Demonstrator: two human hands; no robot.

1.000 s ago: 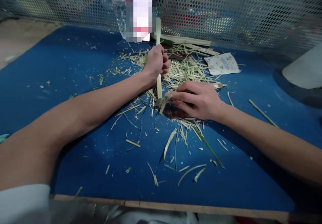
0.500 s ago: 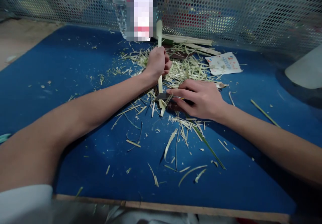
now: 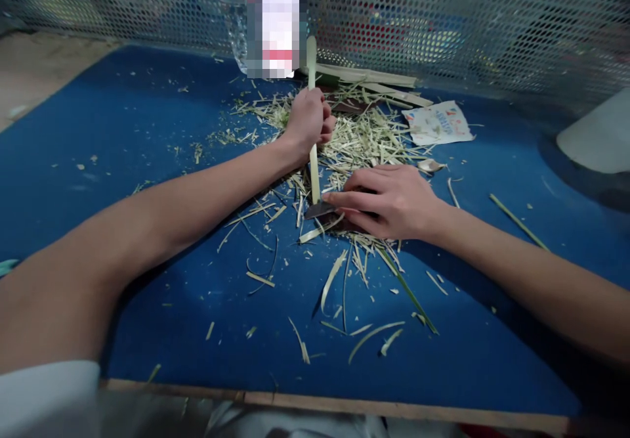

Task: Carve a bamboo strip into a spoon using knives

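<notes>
In the head view, the left hand is closed tight around a pale bamboo strip, which stands almost upright. The right hand presses its fingers together on a dark knife, at the strip's lower end. Many shavings lie on the blue worktop; much cutting seems done, but the strip remains in the hands.

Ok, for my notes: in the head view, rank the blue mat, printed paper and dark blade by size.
Blue mat; printed paper; dark blade, though the right hand hides part of it, so those last two are unsure.
</notes>
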